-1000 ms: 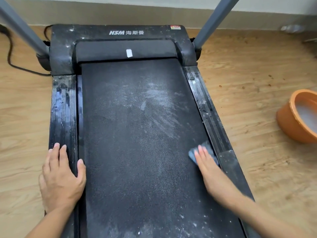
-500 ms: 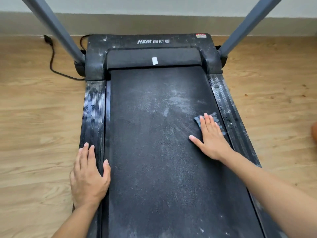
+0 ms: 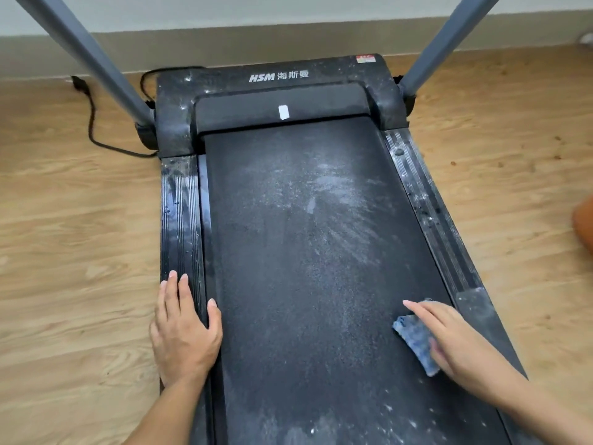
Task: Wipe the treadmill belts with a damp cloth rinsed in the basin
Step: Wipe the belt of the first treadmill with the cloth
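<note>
A black treadmill belt [image 3: 308, 268] runs down the middle of the view, dusted with white streaks in its upper right half and near the bottom. My right hand [image 3: 455, 342] presses a blue cloth [image 3: 415, 340] flat on the belt's right edge, fingers pointing up and left. My left hand [image 3: 183, 329] lies flat on the left side rail [image 3: 179, 220], fingers spread, thumb touching the belt's edge. The orange basin [image 3: 584, 224] shows only as a sliver at the right border.
Two grey uprights [image 3: 86, 56] [image 3: 442, 43] rise from the motor cover [image 3: 276, 85]. A black power cable [image 3: 93, 123] loops on the wooden floor at the left. The right side rail [image 3: 426, 207] is speckled with dirt. A wall skirting runs behind.
My right hand pulled the cloth back down the belt's right side toward me. The camera shifted slightly, bringing the basin's edge into view. My left hand stayed on the rail.
</note>
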A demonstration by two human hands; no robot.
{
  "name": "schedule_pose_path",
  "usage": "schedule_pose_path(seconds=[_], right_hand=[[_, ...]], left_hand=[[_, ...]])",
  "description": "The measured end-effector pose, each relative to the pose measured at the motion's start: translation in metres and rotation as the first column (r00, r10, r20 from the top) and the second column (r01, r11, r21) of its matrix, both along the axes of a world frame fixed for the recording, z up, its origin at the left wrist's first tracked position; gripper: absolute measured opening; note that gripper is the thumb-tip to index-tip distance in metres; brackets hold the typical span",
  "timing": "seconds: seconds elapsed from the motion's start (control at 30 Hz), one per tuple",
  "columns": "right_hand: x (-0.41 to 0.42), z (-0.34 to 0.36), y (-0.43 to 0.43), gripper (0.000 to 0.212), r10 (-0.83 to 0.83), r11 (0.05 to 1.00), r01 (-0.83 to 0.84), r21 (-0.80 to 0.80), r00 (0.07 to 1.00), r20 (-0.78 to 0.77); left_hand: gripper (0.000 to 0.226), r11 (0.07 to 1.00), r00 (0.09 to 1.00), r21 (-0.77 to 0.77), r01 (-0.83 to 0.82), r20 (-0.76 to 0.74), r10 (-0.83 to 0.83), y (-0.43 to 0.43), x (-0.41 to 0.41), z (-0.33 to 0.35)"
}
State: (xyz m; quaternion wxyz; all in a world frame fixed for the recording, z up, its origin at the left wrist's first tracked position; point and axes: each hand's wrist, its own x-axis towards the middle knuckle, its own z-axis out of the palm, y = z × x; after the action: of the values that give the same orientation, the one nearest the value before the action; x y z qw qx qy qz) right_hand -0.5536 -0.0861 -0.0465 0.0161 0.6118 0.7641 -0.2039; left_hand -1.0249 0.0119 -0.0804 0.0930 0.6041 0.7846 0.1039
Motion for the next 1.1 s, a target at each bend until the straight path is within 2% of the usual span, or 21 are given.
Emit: schedule_pose_path(seconds=[0.1, 0.17, 0.2, 0.27, 0.33, 0.4, 0.47, 0.53, 0.57, 0.63, 0.67, 0.7, 0.77, 0.83, 0.93, 1.03, 1.1], right_hand=[[-0.007, 0.008, 0.029, 0.044, 0.080, 0.996, -0.083, 0.023, 0.992, 0.092], [-0.008, 0.016, 0.046, 0.031, 0.108, 0.994, -0.108, -0.016, 0.992, 0.068], [-0.008, 0.021, 0.058, 0.029, 0.079, 0.996, -0.078, -0.036, 0.997, 0.014], [-0.009, 0.038, 0.092, 0.025, -0.088, 0.994, 0.076, -0.078, 0.983, -0.162], [-0.006, 0.049, 0.132, 0.033, -0.267, 0.963, 0.265, -0.051, 0.911, -0.314], [-0.004, 0.059, 0.172, 0.038, -0.338, 0.925, 0.379, 0.035, 0.860, -0.381], [-0.008, 0.069, 0.200, 0.042, -0.335, 0.894, 0.421, 0.152, 0.854, -0.398], [-0.017, 0.067, 0.212, 0.041, -0.303, 0.887, 0.395, 0.237, 0.888, -0.346], [-0.021, 0.061, 0.213, 0.035, -0.294, 0.904, 0.354, 0.238, 0.921, -0.254], [-0.028, 0.038, 0.205, 0.031, -0.277, 0.954, 0.274, 0.124, 0.961, 0.010], [-0.030, 0.025, 0.200, 0.033, -0.273, 0.961, 0.268, 0.068, 0.958, 0.087], [-0.032, 0.016, 0.197, 0.035, -0.288, 0.957, 0.282, 0.069, 0.953, 0.097], [-0.036, 0.006, 0.202, 0.040, -0.329, 0.931, 0.324, 0.169, 0.945, -0.002], [-0.038, -0.004, 0.215, 0.060, -0.323, 0.933, 0.322, 0.162, 0.946, -0.016], [-0.048, -0.029, 0.229, 0.095, -0.363, 0.929, 0.354, 0.104, 0.927, 0.092], [-0.075, -0.033, 0.232, 0.106, -0.480, 0.870, 0.469, 0.153, 0.876, 0.049], [-0.112, -0.028, 0.237, 0.108, -0.475, 0.874, 0.468, 0.133, 0.880, 0.025]], left_hand=[[0.073, 1.000, 1.000, 0.009, -0.007, -0.001, 0.007, -0.001, 0.001, -0.001], [0.073, 1.000, 1.000, 0.016, -0.007, 0.000, 0.007, 0.000, 0.001, -0.001], [0.073, 1.000, 1.000, 0.020, -0.008, 0.001, 0.008, 0.000, 0.001, 0.000], [0.073, 1.000, 1.000, 0.023, -0.012, 0.001, 0.012, 0.000, 0.001, -0.001], [0.072, 1.000, 1.000, 0.027, -0.014, 0.002, 0.014, -0.001, 0.002, -0.002], [0.072, 0.999, 1.000, 0.036, -0.020, 0.007, 0.019, -0.001, 0.001, -0.003], [0.072, 0.999, 1.000, 0.040, -0.023, 0.007, 0.023, -0.001, 0.002, -0.004], [0.072, 0.999, 1.000, 0.040, -0.025, 0.002, 0.025, -0.001, 0.001, -0.005], [0.072, 0.999, 1.000, 0.038, -0.024, 0.002, 0.024, -0.001, 0.001, -0.005], [0.073, 0.999, 1.000, 0.032, -0.026, 0.000, 0.026, -0.001, 0.001, -0.006], [0.073, 0.999, 1.000, 0.030, -0.027, -0.001, 0.027, -0.001, 0.001, -0.006], [0.073, 0.999, 1.000, 0.029, -0.026, -0.003, 0.026, 0.000, 0.001, -0.006], [0.074, 0.999, 1.000, 0.031, -0.026, -0.011, 0.026, -0.001, 0.000, -0.007], [0.074, 0.999, 1.000, 0.029, -0.027, -0.016, 0.027, -0.001, 0.000, -0.006], [0.075, 0.999, 0.999, 0.031, -0.024, -0.024, 0.025, -0.002, 0.000, -0.007], [0.075, 0.999, 0.999, 0.033, -0.015, -0.028, 0.016, -0.002, -0.001, -0.007], [0.074, 0.999, 1.000, 0.035, -0.014, -0.026, 0.015, -0.003, -0.001, -0.008]])
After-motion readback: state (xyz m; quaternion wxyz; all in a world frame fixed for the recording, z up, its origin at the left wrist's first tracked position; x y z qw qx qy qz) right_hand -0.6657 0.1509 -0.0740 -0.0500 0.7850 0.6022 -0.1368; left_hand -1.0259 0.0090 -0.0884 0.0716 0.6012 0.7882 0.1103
